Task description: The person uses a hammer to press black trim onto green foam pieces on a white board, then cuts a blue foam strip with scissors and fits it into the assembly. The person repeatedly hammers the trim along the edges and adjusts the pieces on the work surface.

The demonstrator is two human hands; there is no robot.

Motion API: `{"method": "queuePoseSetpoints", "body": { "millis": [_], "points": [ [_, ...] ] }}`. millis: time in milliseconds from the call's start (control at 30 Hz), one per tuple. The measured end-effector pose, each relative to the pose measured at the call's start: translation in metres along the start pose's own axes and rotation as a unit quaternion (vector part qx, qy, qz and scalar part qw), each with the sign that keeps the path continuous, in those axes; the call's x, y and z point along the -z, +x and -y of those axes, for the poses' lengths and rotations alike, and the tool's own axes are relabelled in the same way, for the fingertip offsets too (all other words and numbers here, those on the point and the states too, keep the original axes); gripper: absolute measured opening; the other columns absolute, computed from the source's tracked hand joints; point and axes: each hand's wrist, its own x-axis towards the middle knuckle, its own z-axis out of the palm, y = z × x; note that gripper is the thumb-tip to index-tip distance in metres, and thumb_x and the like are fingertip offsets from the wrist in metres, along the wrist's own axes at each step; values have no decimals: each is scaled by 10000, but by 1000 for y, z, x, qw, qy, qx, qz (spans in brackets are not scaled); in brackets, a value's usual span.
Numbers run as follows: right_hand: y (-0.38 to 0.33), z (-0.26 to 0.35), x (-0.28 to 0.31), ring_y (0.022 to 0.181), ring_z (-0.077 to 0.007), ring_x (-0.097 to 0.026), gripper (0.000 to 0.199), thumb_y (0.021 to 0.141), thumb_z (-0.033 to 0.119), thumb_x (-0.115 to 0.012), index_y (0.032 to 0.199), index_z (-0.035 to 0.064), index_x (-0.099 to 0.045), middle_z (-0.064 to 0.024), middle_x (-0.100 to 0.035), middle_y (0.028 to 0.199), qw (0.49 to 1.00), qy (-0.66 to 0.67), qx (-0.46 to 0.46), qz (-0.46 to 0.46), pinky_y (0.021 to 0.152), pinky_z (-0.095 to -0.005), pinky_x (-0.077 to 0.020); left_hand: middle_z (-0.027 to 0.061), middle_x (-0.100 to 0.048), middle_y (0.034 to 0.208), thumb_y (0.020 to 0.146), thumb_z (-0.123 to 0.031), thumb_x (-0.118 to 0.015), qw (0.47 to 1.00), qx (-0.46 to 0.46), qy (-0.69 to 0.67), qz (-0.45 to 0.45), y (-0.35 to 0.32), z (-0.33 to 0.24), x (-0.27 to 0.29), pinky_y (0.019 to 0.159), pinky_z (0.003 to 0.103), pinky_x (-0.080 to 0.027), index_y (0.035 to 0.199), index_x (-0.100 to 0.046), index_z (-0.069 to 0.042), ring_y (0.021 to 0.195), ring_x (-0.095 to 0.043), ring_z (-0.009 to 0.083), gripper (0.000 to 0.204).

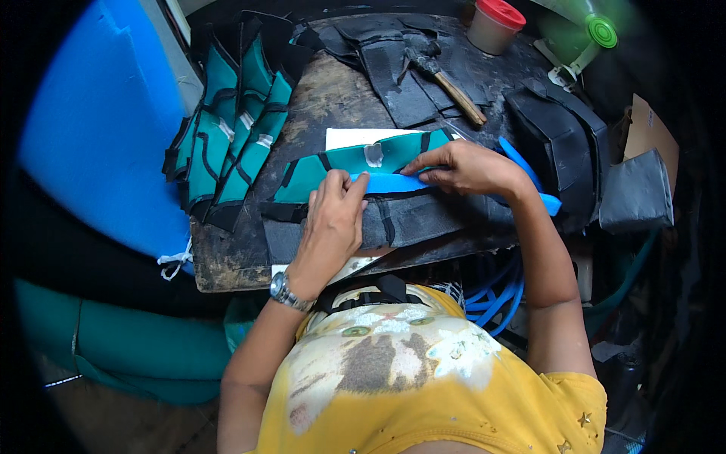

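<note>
Head view: a person in a yellow shirt (423, 393) bends over a dark, worn table (333, 98). The left hand (333, 223), with a watch (286, 291) on the wrist, lies palm down, its fingertips pressing a light blue strip (393, 183) against a teal piece (340, 163) edged in black. The right hand (465, 168) pinches the same strip a little farther along, thumb and fingers closed on it. The two hands sit near each other, both on the strip, at the middle of the table. The strip runs on past the right wrist and curves off toward the right edge. Under the teal piece lie a dark grey fabric piece (408, 223) and a white sheet (355, 136).

At the table's left rear, a stack (234, 129) of similar teal and black pieces fans out. Toward the back, a hammer (446, 79) with a wooden handle rests on black scraps (393, 68). A tub (493, 26) with a red lid stands at the rear, beside a green fan (597, 34). Blue foam (98, 129) stands left of the table.
</note>
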Motion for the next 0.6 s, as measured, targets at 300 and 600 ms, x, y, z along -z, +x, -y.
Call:
{"method": "queuePoseSetpoints", "body": {
  "millis": [300,600],
  "points": [
    [-9,21,-12,889,-372,-700,300,931,256,-696,1209,144,-706,-165,-738,913,976,-193,49,-90,816,-483,-531,142,-563,1021,870,36,-631,997,-60,39,21,25,23,4,853,428,-478,1062,-645,-16,972,-543,336,200],
    [2,14,-18,803,-397,-683,241,946,219,-670,1168,131,-704,-206,-697,804,981,-160,48,-100,750,-493,-521,119,-574,992,864,30,-599,992,-92,81,-11,28,22,1,805,415,-478,1058,-652,-47,928,-559,319,215]
  ]
}}
